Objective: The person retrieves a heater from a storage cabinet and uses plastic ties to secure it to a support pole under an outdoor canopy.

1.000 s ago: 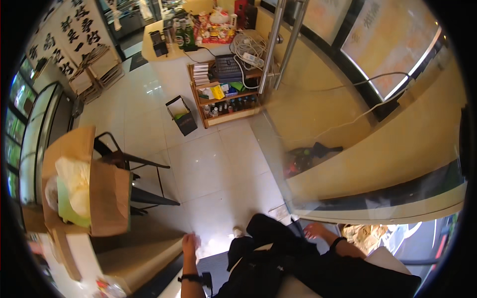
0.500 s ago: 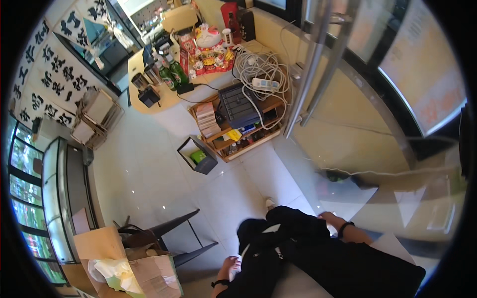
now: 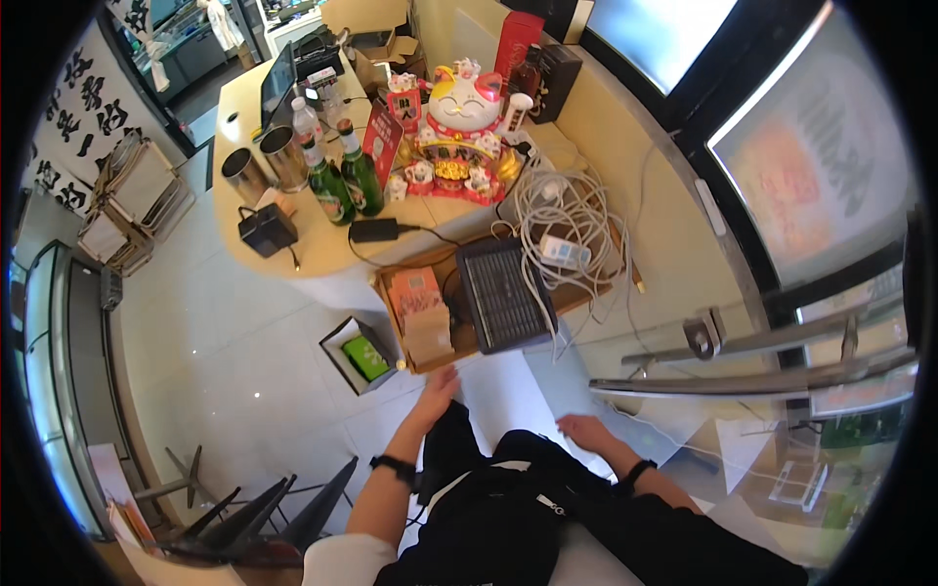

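Observation:
My left hand (image 3: 440, 391) reaches forward, fingers stretched out and nothing seen in it. Its fingertips are close to the near edge of a wooden shelf (image 3: 391, 337); I cannot tell whether they touch. My right hand (image 3: 584, 432) hangs lower, to the right, fingers loosely bent and nothing visible in them. On the shelf top lie a stack of orange-and-tan booklets (image 3: 422, 311), a dark ribbed plastic crate (image 3: 503, 293) and a tangle of white cable (image 3: 572, 210) with a white power strip (image 3: 565, 252). A dark box (image 3: 357, 354) holding a green packet stands beside the shelf.
Behind is a counter (image 3: 322, 256) with green bottles (image 3: 330, 190), metal cups (image 3: 242, 174), a black adapter (image 3: 268, 230) and a lucky cat figure (image 3: 461, 112). A glass door with a long metal handle (image 3: 762, 384) stands right. Dark chair legs (image 3: 313, 503) are lower left.
The view has moved nearer the shelf and counter. My left hand has come forward to the shelf edge. The door handle now lies lower and flatter at the right.

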Demonstrator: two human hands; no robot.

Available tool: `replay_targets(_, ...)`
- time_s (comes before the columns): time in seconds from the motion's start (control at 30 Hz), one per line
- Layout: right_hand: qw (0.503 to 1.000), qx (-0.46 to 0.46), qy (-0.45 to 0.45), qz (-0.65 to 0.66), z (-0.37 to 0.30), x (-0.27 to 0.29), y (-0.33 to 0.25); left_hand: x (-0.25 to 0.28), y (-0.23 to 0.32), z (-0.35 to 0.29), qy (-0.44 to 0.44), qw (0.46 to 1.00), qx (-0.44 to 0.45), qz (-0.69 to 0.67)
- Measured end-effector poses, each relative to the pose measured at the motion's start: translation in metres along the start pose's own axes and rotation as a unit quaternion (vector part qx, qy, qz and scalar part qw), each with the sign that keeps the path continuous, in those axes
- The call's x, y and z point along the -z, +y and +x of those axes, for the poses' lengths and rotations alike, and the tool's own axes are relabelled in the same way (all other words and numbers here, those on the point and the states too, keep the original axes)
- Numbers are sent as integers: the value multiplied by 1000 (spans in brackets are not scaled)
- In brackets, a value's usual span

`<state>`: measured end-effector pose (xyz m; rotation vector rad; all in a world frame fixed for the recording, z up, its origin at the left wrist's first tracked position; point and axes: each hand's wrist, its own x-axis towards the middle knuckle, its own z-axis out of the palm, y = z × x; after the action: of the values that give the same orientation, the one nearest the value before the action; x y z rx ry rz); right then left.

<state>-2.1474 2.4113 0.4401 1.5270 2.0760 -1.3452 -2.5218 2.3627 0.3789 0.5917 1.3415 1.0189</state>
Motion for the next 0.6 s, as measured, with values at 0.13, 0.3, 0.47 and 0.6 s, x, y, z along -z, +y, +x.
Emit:
replay_targets(0.13,997,-69,-10,-21,-20,15,-19,-27,20,122,95,987,112,-63)
replay_targets(0.3,983,-171,40,63,-40,27,-41,-68,44,188,311,923,183,-136)
replay_targets(0.47,983,-186,-2,2,-16,42,-68,-50,28,225,395,864,161,-267)
replay_targets(0.6,990,-141,-7,-22,15,61,-59,-57,34,236,372,867,180,-277)
